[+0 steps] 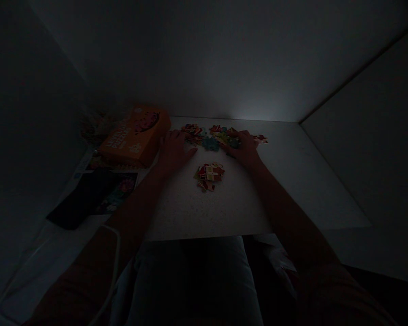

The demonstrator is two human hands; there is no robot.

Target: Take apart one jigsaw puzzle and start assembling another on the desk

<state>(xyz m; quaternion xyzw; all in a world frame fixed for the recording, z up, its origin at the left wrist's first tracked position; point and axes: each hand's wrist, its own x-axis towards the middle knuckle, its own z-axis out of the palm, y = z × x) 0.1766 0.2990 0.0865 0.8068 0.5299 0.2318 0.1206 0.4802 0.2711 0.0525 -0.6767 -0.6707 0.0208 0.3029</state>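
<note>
The left hand (pixel 174 151) and right hand (pixel 244 146) rest spread, palm-down, at either side of a far heap of jigsaw pieces (pixel 210 144), within easy reach of it. Both look open, but the dimness hides whether they pinch a piece. A smaller heap (pixel 209 176) lies apart just below, and an orange puzzle box (pixel 134 136) sits out of the way at left.

Seen from the person's own head in very low light: the left hand (pixel 175 151) and the right hand (pixel 245 146) are bare, with no ring, watch or glove that the dimness lets one make out. The left forearm (pixel 136 213) and right forearm (pixel 285 213) are bare too. Dark shapes in the bottom corners may be short sleeves or upper arms; the gloom hides which. Pale, soft fabric, likely trousers (pixel 190 283), covers the lap.
</note>
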